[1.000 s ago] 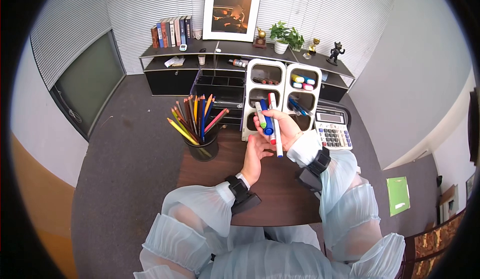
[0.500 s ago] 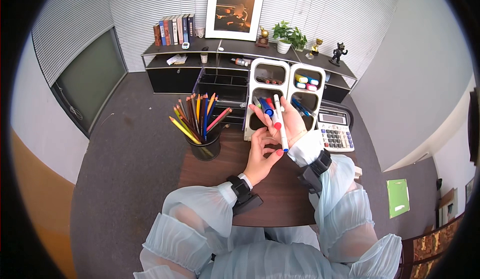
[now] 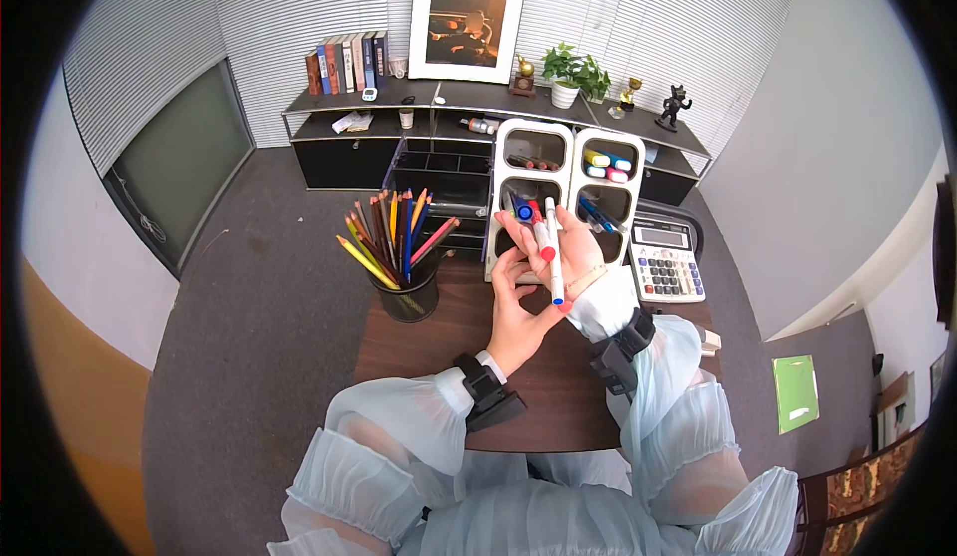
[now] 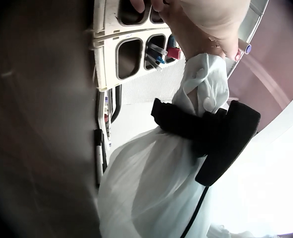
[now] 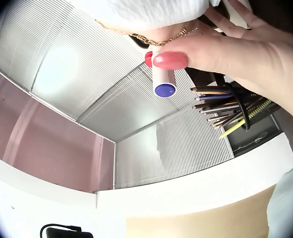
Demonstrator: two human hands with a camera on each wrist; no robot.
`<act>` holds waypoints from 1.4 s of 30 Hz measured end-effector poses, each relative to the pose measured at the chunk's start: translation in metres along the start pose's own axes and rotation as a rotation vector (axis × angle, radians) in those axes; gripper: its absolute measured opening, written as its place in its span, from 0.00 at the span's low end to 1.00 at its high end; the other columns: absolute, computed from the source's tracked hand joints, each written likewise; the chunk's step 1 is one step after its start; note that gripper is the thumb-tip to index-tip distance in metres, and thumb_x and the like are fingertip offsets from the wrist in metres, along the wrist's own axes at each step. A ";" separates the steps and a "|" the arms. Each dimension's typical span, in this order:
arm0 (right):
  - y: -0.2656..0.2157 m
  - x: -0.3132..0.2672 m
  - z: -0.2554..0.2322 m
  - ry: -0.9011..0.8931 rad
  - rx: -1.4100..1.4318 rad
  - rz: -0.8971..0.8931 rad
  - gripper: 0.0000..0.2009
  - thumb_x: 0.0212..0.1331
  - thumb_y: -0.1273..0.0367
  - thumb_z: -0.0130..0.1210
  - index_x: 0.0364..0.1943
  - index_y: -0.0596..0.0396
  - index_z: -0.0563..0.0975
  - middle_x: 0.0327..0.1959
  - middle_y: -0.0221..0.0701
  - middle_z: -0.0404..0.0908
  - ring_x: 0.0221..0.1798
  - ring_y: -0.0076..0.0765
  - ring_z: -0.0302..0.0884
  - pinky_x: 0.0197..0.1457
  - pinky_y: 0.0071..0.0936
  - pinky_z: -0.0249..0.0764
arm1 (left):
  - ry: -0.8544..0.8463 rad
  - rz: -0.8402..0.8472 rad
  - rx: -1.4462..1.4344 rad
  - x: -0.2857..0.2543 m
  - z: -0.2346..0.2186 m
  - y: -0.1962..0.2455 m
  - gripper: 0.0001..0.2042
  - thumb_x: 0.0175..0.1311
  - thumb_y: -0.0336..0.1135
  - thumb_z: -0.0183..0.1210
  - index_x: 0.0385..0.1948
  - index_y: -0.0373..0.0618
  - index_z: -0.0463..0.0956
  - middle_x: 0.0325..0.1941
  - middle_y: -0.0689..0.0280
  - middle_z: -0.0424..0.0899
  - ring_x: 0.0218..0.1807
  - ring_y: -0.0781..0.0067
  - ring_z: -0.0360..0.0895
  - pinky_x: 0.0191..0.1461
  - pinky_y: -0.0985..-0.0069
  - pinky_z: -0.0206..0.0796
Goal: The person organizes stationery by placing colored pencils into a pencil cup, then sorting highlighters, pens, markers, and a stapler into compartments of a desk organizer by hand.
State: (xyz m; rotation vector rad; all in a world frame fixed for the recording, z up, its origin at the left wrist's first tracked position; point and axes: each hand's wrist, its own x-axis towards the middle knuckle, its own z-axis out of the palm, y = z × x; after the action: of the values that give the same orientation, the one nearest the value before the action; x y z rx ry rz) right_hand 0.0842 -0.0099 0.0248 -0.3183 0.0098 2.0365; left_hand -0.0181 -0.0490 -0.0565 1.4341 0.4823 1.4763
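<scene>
In the head view my right hand (image 3: 585, 249), palm up, holds several markers over the desk, in front of a white organizer (image 3: 574, 172). Among them are a blue marker (image 3: 524, 213), a white marker with a red end (image 3: 544, 242) and a white marker with a blue end (image 3: 555, 275). My left hand (image 3: 513, 325) is just below, its thumb touching the white marker near the blue end, its fingers bent beside the right hand. In the right wrist view, the left thumb (image 5: 171, 60) lies against that white marker (image 5: 164, 79). Part of the right palm is hidden by the markers.
A black mesh cup (image 3: 409, 303) of colored pencils stands on the left of the desk (image 3: 429, 337). A calculator (image 3: 670, 257) sits on the right. Highlighters (image 3: 608, 166) and blue pens (image 3: 598, 215) occupy organizer compartments. Behind stands a low shelf with books (image 3: 347, 63) and a plant (image 3: 564, 77).
The right hand has turned palm up and the markers have fanned out in it. My left hand has come up and right, its thumb now at the white marker's blue end.
</scene>
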 end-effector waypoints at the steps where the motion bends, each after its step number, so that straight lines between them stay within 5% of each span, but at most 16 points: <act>1: -0.001 0.002 -0.004 -0.025 -0.010 0.013 0.32 0.60 0.48 0.31 0.56 0.64 0.52 0.50 0.52 0.67 0.37 0.48 0.77 0.34 0.30 0.81 | 0.029 -0.038 0.009 0.001 0.001 0.001 0.40 0.48 0.42 0.64 0.57 0.42 0.44 0.57 0.56 0.55 0.59 0.64 0.57 0.56 0.66 0.57; 8: 0.001 0.003 -0.005 -0.137 -0.001 0.003 0.33 0.62 0.48 0.26 0.56 0.70 0.51 0.52 0.52 0.65 0.52 0.49 0.69 0.44 0.35 0.78 | 0.113 -0.082 -0.100 0.011 0.006 0.012 0.38 0.49 0.40 0.63 0.56 0.41 0.45 0.58 0.56 0.55 0.60 0.64 0.56 0.59 0.66 0.54; 14: 0.001 0.003 -0.002 -0.111 -0.033 -0.071 0.31 0.63 0.51 0.24 0.56 0.69 0.49 0.51 0.53 0.65 0.51 0.49 0.70 0.44 0.34 0.78 | 0.068 0.061 -0.137 0.012 -0.002 0.009 0.41 0.50 0.53 0.59 0.58 0.41 0.44 0.60 0.57 0.52 0.61 0.63 0.54 0.62 0.66 0.48; 16: 0.001 0.001 -0.003 -0.107 -0.029 -0.077 0.31 0.64 0.51 0.23 0.56 0.69 0.49 0.51 0.54 0.65 0.51 0.49 0.70 0.43 0.34 0.78 | 0.084 0.113 -0.190 0.013 -0.002 0.007 0.43 0.45 0.54 0.62 0.57 0.41 0.45 0.58 0.57 0.55 0.59 0.64 0.58 0.54 0.67 0.59; 18: -0.001 0.003 -0.008 -0.179 0.001 0.000 0.31 0.64 0.51 0.22 0.56 0.69 0.49 0.51 0.54 0.65 0.51 0.49 0.70 0.44 0.34 0.78 | 0.078 0.130 -0.189 0.013 -0.002 0.005 0.40 0.48 0.49 0.62 0.57 0.41 0.45 0.57 0.56 0.56 0.59 0.65 0.58 0.55 0.68 0.58; 23: 0.003 0.004 -0.006 -0.140 -0.047 -0.062 0.30 0.64 0.52 0.21 0.56 0.69 0.49 0.51 0.55 0.64 0.52 0.50 0.68 0.46 0.35 0.77 | 0.189 0.047 -0.060 0.018 0.003 0.006 0.32 0.54 0.37 0.58 0.56 0.40 0.46 0.57 0.56 0.56 0.58 0.67 0.58 0.55 0.69 0.58; 32: 0.005 -0.003 0.001 -0.128 -0.107 -0.047 0.32 0.63 0.50 0.22 0.56 0.69 0.48 0.53 0.55 0.62 0.54 0.51 0.66 0.55 0.37 0.69 | 0.363 -0.293 -0.366 0.042 0.014 0.017 0.25 0.59 0.39 0.54 0.51 0.37 0.53 0.50 0.60 0.66 0.52 0.73 0.65 0.53 0.78 0.60; 38: 0.006 -0.015 0.002 -0.041 -0.283 -0.132 0.33 0.63 0.49 0.24 0.54 0.71 0.54 0.52 0.49 0.67 0.55 0.46 0.65 0.59 0.38 0.62 | 0.408 -0.296 -0.289 0.043 0.016 0.008 0.17 0.63 0.45 0.47 0.44 0.41 0.61 0.45 0.64 0.69 0.49 0.78 0.65 0.53 0.79 0.57; 42: 0.017 -0.046 0.004 0.081 -0.373 -0.170 0.25 0.64 0.56 0.30 0.52 0.68 0.59 0.53 0.45 0.66 0.58 0.41 0.63 0.61 0.34 0.60 | 0.391 -0.284 -0.295 0.030 0.010 -0.011 0.19 0.65 0.46 0.42 0.48 0.39 0.61 0.49 0.61 0.67 0.50 0.72 0.66 0.54 0.77 0.57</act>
State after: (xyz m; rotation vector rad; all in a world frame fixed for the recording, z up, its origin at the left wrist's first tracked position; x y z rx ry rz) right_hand 0.0882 -0.0570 0.0368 -0.6134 -0.3396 1.8488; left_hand 0.0006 -0.0227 -0.0480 0.8107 0.6474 1.5224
